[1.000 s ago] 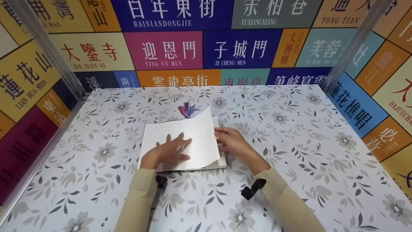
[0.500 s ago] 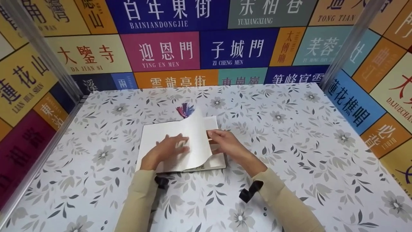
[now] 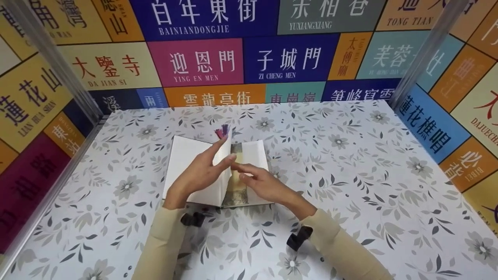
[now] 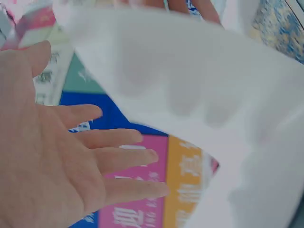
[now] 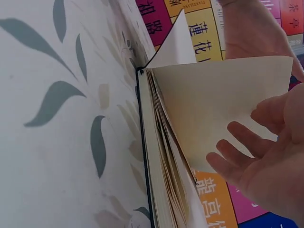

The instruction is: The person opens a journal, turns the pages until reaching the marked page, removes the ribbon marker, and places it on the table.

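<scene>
An open book [image 3: 257, 153] lies on the table, its left white page [image 3: 183, 159] slanting up a little. One white leaf [image 5: 209, 90] stands nearly upright at the middle, between both hands. The left hand [image 3: 198, 169] is left of this leaf, fingers straight and spread; in the left wrist view its palm faces the leaf [image 4: 161, 71] without gripping. Over the right side reaches the right hand [image 3: 260, 182], fingers loosely bent, fingertips at the leaf. Below it shows a yellowish and dark printed strip [image 3: 236, 190]. Pink and blue tassels [image 3: 221, 132] poke out at the book's top.
A table covered with a grey leaf-and-flower pattern [image 3: 350, 175] surrounds the book. Behind it stands a wall of coloured panels [image 3: 202, 62] with Chinese characters. Clear upright edges [image 3: 420, 54] rise at the back corners. Black straps [image 3: 299, 237] hang at both wrists.
The right hand has moved left with the leaf, which swung from the right side to upright and uncovered the printed strip. The left hand has lifted from the left page.
</scene>
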The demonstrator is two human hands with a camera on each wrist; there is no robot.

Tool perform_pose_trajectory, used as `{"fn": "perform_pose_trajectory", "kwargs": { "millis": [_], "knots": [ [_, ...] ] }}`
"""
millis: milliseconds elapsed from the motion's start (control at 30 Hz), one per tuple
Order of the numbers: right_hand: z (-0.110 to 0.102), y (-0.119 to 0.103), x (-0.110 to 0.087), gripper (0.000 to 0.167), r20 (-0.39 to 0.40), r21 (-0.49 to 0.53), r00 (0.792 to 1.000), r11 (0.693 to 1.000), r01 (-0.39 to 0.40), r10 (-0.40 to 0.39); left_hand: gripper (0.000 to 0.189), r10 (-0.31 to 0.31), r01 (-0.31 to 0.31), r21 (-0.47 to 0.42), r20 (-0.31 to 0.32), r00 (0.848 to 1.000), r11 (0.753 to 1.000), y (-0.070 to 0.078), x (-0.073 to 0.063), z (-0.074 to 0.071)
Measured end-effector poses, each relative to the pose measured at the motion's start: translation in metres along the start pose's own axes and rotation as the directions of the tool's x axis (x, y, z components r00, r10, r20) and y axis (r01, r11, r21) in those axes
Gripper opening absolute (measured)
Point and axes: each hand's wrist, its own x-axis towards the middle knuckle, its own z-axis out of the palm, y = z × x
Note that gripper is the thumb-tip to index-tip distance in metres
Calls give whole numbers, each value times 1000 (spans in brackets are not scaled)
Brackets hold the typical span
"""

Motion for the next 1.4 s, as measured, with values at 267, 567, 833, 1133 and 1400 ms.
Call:
{"fn": "perform_pose_trajectory", "kwargs": {
  "millis": [267,567,833,1133,1400],
  "knots": [
    [7,1,-3,45,99,-268,994,961,61,-36,48,139,-150,345,54,989,926,16,-8,-19],
    [4,13,-7,46,144,-457,987,889,8,65,49,-4,-63,567,115,993,822,4,-27,-37],
    [2,16,-7,51,160,-504,974,862,-60,161,71,-164,100,660,36,986,745,-17,-35,-22],
    [0,18,-4,55,200,-545,957,836,-71,212,75,-215,147,602,42,976,785,-45,-40,-8],
    [-7,16,-5,54,227,-552,955,833,-36,192,82,-240,94,478,253,937,873,-50,-21,0]
  ]
}}
